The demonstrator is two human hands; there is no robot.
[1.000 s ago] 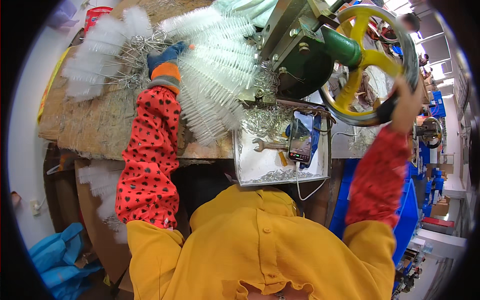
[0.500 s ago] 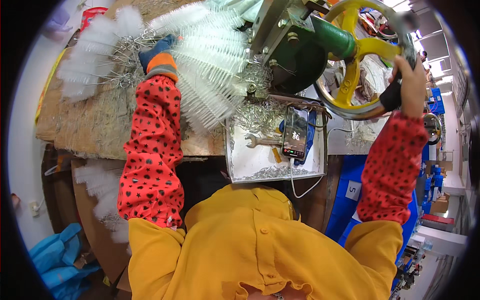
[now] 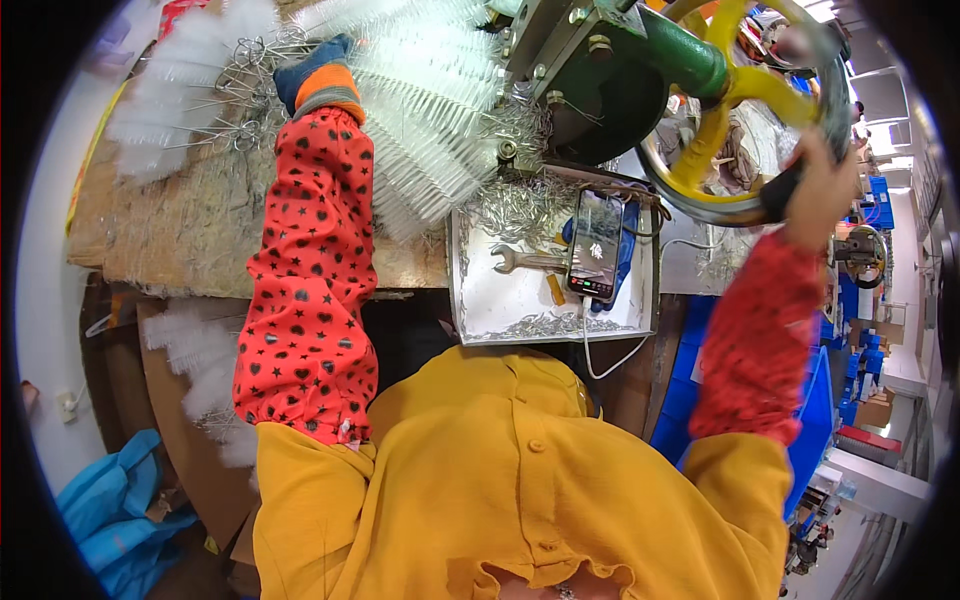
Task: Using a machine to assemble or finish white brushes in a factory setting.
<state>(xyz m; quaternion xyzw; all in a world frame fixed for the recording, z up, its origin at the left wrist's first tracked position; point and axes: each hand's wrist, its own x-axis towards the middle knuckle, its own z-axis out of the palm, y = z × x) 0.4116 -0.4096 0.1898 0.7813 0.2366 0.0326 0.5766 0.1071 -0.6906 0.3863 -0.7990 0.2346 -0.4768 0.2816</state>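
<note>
My left hand [image 3: 318, 78], in a dark blue and orange glove, is closed at the wire ends of the white-bristled bottle brushes [image 3: 425, 110]; its fingertips are partly hidden. The brushes lie fanned out between the glove and a green hand press [image 3: 625, 75]. More brushes with looped wire handles [image 3: 245, 130] are spread left of the glove. At the right, my right hand [image 3: 822, 190], with a black band across it, is closed on the rim of the press's yellow-spoked handwheel [image 3: 735, 85]. Motion blurs this hand and its sleeve.
Below the press stands a white tray [image 3: 480, 322] with loose metal clips [image 3: 515, 208], a wrench [image 3: 520, 260] and a phone [image 3: 597, 245] on a white cable. The worn wooden bench [image 3: 170, 240] ends just beyond my body. Blue bins [image 3: 680, 390] stand at the lower right.
My right hand has moved down with the handwheel's rim and is now blurred. My left hand stays at the brush wires. The bench scene has shifted slightly upward in view.
</note>
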